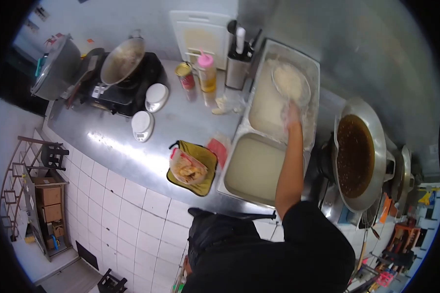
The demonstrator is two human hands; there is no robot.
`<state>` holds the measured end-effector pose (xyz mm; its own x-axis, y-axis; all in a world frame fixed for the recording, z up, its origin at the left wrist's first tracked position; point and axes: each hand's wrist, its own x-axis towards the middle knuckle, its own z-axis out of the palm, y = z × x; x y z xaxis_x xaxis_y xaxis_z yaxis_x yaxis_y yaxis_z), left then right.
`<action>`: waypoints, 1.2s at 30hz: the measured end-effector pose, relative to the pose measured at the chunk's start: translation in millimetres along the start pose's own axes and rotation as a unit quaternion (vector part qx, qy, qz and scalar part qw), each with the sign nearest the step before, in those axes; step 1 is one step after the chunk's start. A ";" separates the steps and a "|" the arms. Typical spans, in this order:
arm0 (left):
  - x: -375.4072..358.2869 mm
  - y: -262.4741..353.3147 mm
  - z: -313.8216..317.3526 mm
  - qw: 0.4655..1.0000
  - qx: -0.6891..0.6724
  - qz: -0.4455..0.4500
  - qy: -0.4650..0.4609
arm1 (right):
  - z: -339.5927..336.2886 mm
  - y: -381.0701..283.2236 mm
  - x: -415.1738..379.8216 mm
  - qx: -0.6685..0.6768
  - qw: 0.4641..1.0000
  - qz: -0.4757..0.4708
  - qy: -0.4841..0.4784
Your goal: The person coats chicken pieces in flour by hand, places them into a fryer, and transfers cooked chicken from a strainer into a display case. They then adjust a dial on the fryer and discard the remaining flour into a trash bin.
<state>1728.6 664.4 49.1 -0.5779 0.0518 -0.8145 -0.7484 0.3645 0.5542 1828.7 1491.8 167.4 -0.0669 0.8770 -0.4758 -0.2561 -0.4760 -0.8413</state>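
My right hand [291,116], dusted with white powder, is closed at the near end of a round strainer [291,84] holding pale, crumbly stuff. The strainer is over the far metal tray [259,105], which contains whitish powder. Just nearer is a second metal tray [228,172] of cloudy pale liquid, under my right forearm. Only a sliver of skin, apparently my left hand [187,265], shows beside my dark clothing at the bottom; its fingers are hidden. On a yellow-green cloth bag [208,181] left of the trays lies an open plastic bag of food [188,168].
A wok of dark brown liquid [355,156] stands at the right. Behind the counter's middle are a pink-capped bottle [207,75], a can [185,77] and a knife block [236,72]. Two white scales [142,125] and a pan [123,62] on a stove are left.
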 end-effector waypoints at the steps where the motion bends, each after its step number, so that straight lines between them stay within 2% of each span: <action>1: 5.4 0.6 -3.5 1.000 -0.011 -0.004 0.001 | -6.5 9.7 -23.6 -0.021 1.000 0.002 0.010; 2: 11.8 1.4 -8.1 1.000 -0.019 -0.008 0.002 | -10.9 15.6 -38.1 -0.041 0.999 0.006 0.027; 5: 29.3 -4.5 -36.7 0.999 -0.029 -0.022 -0.003 | 8.2 -5.6 -7.3 -0.067 0.996 -0.038 0.051; 7: 45.7 -10.7 -60.6 0.999 -0.033 -0.032 -0.009 | 15.2 -10.0 -6.9 -0.076 0.993 -0.010 0.091; 9: 68.9 -17.7 -96.5 0.998 -0.045 -0.042 -0.008 | 20.5 -7.2 3.9 -0.057 0.991 -0.025 0.119; 13: 129.8 -22.7 -196.7 0.995 -0.067 -0.076 -0.003 | -37.7 56.6 -39.2 -0.036 0.981 -0.172 0.080; 14: 140.4 -9.8 -219.1 0.993 -0.070 -0.095 0.007 | -89.2 79.5 -34.2 -0.083 0.974 -0.206 0.030; 15: 161.6 1.2 -237.9 0.991 -0.067 -0.111 0.011 | -42.1 72.5 -126.1 -0.094 0.984 -0.125 0.091; 16: 185.0 16.2 -252.7 0.991 -0.053 -0.120 0.013 | 23.5 72.0 -233.0 -0.136 0.974 -0.125 0.128; 17: 219.5 39.3 -265.3 0.995 0.003 -0.103 0.001 | 46.7 81.4 -287.2 -0.175 0.969 -0.128 0.116; 18: 293.8 22.8 -289.0 0.986 0.158 0.053 -0.026 | 86.9 86.7 -342.7 -0.171 0.968 -0.048 0.176; 19: 288.9 93.6 -276.1 0.986 0.153 0.049 -0.038 | 39.9 117.0 -326.0 -0.208 0.964 -0.091 0.141; 20: 310.3 144.2 -265.3 0.987 0.088 0.116 -0.063 | 51.0 138.6 -346.2 -0.213 0.956 -0.145 0.143; 21: 297.4 228.8 -246.8 0.990 0.046 0.092 -0.100 | 98.2 147.8 -392.9 -0.205 0.962 -0.109 0.145; 22: 311.8 287.6 -236.5 0.978 0.044 0.120 -0.164 | 144.7 155.4 -434.1 -0.195 0.967 -0.073 0.148; 24: 354.5 390.8 -208.9 0.928 0.149 0.253 -0.230 | 190.0 188.1 -446.0 -0.184 0.976 -0.080 0.081; 25: 383.1 432.7 -191.6 0.891 0.123 0.318 -0.299 | 214.2 209.4 -454.6 -0.169 0.982 -0.083 0.034; 26: 387.9 489.1 -179.8 0.872 0.167 0.275 -0.370 | 261.5 223.5 -473.2 -0.168 0.983 -0.072 0.029; 27: 402.8 526.4 -160.1 0.809 0.154 0.399 -0.402 | 324.3 230.4 -495.9 -0.192 0.976 -0.099 0.006; 28: 408.9 563.0 -142.2 0.763 0.157 0.410 -0.474 | 369.1 244.7 -509.8 -0.218 0.968 -0.123 -0.016; 29: 414.6 603.4 -134.1 0.722 0.325 0.382 -0.476 | 390.1 260.0 -497.1 -0.182 0.976 -0.064 -0.102; 30: 446.6 622.2 -119.1 0.635 0.437 0.408 -0.489 | 430.4 273.6 -497.4 -0.183 0.975 -0.064 -0.111; 31: 442.8 662.2 -110.9 0.492 0.598 0.447 -0.449 | 477.5 283.5 -501.8 -0.224 0.961 -0.051 -0.151; 32: 472.8 672.1 -95.4 0.443 0.657 0.448 -0.414 | 524.2 291.5 -504.6 -0.265 0.945 -0.039 -0.189; 33: 435.6 707.1 -124.7 0.529 0.603 0.479 -0.356 | 557.6 308.9 -501.8 -0.226 0.946 -0.006 -0.233; 34: 433.0 727.9 -146.4 0.592 0.500 0.498 -0.389 | 601.9 325.0 -498.8 -0.223 0.944 -0.005 -0.243; 35: 472.5 715.4 -153.6 0.632 0.362 0.520 -0.445 | 641.7 342.5 -501.5 -0.200 0.943 0.041 -0.261; 36: 503.1 710.9 -170.1 0.650 0.319 0.487 -0.488 | 679.3 360.7 -507.6 -0.178 0.940 0.089 -0.276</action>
<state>850.5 791.4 62.5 0.0395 0.9989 -0.0239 0.2860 0.0116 0.9581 1115.2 919.5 279.8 -0.5933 0.6349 -0.4948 0.1392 -0.5245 -0.8399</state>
